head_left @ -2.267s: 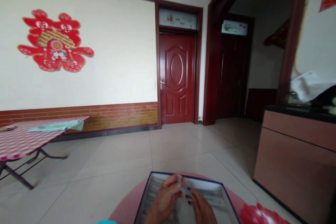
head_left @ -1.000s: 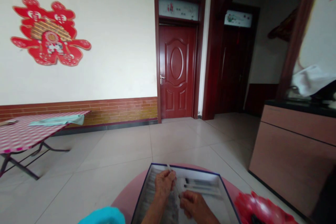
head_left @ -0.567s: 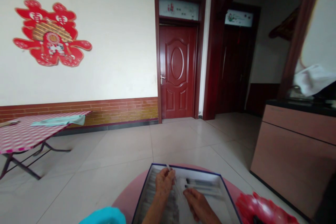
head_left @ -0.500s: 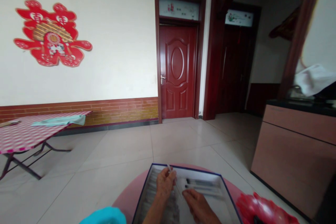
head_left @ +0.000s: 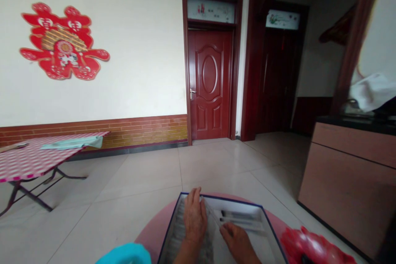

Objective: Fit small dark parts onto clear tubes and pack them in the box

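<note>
A round pink table (head_left: 151,233) holds a white box with a dark blue rim (head_left: 216,196). The open left hand (head_left: 194,218) is over the box's gray ridged lining (head_left: 176,235). The right hand (head_left: 236,241) is half curled; whether it holds anything is hard to tell. Two thin dark sticks (head_left: 238,218) lie in the box, just beyond it.

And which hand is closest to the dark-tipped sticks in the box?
The right hand is closest: it lies just below the dark-tipped sticks in the open box. The left hand is farther away, across the box.
</note>
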`<move>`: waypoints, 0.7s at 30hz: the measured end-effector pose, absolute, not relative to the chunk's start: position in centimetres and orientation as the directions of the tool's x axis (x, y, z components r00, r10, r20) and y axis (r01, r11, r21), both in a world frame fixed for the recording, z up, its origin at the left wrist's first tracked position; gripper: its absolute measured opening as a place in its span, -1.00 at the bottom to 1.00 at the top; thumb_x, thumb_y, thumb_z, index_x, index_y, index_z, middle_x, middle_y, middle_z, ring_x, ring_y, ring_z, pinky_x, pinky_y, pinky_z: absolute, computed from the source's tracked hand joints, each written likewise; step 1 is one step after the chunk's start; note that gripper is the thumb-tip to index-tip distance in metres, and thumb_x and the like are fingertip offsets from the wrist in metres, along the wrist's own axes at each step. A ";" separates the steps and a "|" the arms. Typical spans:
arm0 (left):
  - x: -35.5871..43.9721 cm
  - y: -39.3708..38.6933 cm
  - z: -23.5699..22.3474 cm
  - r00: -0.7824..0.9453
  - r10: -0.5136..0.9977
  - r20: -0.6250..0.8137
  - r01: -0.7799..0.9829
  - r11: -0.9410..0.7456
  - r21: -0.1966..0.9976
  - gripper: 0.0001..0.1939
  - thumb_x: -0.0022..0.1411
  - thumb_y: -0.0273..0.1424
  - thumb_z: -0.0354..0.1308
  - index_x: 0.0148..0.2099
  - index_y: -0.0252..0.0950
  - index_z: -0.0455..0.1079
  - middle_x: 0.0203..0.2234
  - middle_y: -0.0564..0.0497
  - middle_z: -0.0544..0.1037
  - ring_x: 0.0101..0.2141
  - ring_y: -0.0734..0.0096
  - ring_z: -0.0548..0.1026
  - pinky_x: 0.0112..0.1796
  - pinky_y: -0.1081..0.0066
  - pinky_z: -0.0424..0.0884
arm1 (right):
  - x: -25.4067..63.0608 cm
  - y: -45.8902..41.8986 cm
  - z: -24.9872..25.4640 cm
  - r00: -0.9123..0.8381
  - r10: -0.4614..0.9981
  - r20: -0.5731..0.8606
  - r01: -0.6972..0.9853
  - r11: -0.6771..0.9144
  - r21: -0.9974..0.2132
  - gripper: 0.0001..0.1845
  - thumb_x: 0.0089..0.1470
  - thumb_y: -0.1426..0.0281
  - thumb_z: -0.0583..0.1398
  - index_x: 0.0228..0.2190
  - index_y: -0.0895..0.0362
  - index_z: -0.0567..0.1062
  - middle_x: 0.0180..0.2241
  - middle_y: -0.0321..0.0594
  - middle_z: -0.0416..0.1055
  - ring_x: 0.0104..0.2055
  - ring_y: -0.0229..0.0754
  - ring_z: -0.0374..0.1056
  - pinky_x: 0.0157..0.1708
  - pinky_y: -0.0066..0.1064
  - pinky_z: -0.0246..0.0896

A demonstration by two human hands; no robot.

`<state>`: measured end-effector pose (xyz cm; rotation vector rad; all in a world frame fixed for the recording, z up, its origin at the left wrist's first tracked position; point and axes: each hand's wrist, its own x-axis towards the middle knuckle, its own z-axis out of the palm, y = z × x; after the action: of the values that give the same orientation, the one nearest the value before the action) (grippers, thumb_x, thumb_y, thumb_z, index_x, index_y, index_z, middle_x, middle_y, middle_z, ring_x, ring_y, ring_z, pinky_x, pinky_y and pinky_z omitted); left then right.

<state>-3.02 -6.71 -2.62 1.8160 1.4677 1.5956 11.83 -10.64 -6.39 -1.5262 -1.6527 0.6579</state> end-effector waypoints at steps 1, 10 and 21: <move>-3.0 -7.1 -2.4 0.006 0.813 0.582 0.557 -0.486 0.673 -0.65 0.10 -0.41 -0.03 -0.04 -0.26 0.35 -0.04 -0.15 0.36 0.01 0.12 0.21 0.02 0.18 0.04 | 12.0 -10.6 -6.5 0.017 0.970 0.241 0.621 0.179 -0.763 -0.71 -0.03 0.21 0.00 -0.66 0.08 0.28 -0.62 -0.27 0.32 -0.52 -0.20 0.25 -0.47 -0.39 0.08; -2.2 -8.6 -2.3 0.491 0.795 0.356 0.736 -0.597 0.320 -0.76 0.10 -0.47 -0.05 -0.28 -0.29 0.45 -0.37 -0.20 0.44 -0.23 0.06 0.34 -0.09 0.06 0.10 | 11.9 -10.7 -6.2 -0.074 0.927 0.368 0.593 0.337 -0.731 -0.67 0.09 0.19 -0.05 -0.44 0.08 0.42 -0.43 -0.16 0.45 -0.37 -0.13 0.36 -0.32 -0.37 0.16; -8.2 -8.2 -4.4 0.452 0.798 0.398 0.704 -0.594 0.391 -0.79 0.03 -0.56 -0.03 -0.38 -0.28 0.42 -0.42 -0.13 0.42 -0.24 0.12 0.34 -0.09 0.13 0.14 | 12.6 -10.5 -6.4 0.070 0.986 0.151 0.497 0.096 -0.862 -0.77 -0.15 0.40 -0.04 -0.55 0.04 0.41 -0.57 -0.30 0.41 -0.42 -0.15 0.34 -0.38 -0.37 0.18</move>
<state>-8.19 -8.19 -4.43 2.5290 1.3206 0.8323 12.57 -10.50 -6.43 -1.5176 -1.5446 0.7437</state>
